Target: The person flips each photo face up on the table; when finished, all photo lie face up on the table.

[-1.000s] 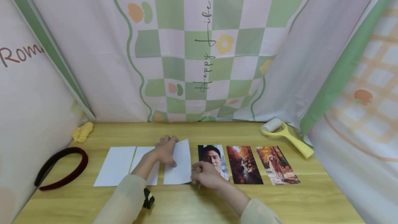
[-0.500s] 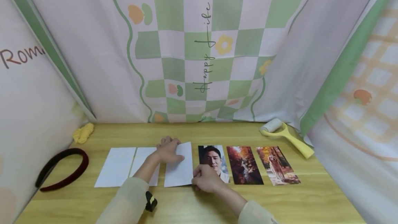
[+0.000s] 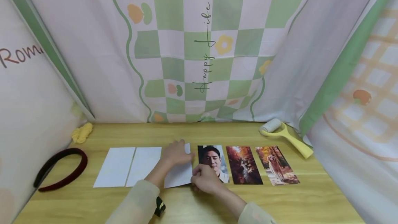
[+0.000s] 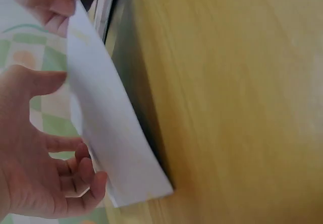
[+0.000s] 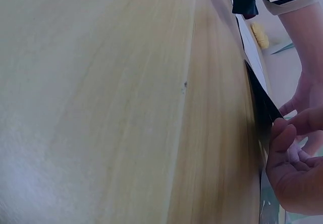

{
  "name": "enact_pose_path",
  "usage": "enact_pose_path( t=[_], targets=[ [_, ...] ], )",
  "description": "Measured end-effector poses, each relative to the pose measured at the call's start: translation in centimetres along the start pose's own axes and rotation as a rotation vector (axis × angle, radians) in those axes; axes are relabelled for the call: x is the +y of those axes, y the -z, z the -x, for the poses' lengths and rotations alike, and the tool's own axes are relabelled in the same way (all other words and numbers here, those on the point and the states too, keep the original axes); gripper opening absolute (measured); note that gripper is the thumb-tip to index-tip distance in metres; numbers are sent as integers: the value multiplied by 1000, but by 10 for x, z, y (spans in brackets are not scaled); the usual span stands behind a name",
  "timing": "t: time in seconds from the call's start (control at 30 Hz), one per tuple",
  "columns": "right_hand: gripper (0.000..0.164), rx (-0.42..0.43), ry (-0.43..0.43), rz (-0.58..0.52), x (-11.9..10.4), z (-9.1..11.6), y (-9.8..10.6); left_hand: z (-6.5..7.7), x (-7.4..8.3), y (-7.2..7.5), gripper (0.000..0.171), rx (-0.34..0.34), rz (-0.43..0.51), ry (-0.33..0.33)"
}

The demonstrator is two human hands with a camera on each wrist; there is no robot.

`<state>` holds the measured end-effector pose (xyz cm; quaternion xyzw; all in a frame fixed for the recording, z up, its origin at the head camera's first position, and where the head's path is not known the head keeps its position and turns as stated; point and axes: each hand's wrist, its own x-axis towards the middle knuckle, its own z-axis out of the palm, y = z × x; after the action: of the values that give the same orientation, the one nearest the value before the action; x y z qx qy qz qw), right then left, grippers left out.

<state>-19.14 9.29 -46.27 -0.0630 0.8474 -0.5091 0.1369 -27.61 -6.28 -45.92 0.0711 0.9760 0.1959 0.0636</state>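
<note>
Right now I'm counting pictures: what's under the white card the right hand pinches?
Beneath the card, along its lifted edge, shadowed table shows. The card's underside looks dark; I can't make out any picture. Farther in, the card hides anything there.

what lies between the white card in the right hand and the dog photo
In the head view: the portrait photo, then the autumn forest photo. The right hand, pinching the white card, covers the portrait's lower left part.
</note>
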Motion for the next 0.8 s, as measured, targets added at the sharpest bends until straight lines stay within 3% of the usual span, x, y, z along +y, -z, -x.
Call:
enact_pose_path(
  t=[0.27, 0.5, 0.8],
  targets=[
    [19, 2, -2, -27, 0, 1, -1, -2, 3, -2, 69, -28, 100, -4],
    [22, -35, -3, -46, 1, 3, -1, -3, 7, 0, 68, 0, 179, 16],
    [28, -76, 63, -50, 3, 4, -2, -1, 11, -1, 63, 109, 125, 50]
  ],
)
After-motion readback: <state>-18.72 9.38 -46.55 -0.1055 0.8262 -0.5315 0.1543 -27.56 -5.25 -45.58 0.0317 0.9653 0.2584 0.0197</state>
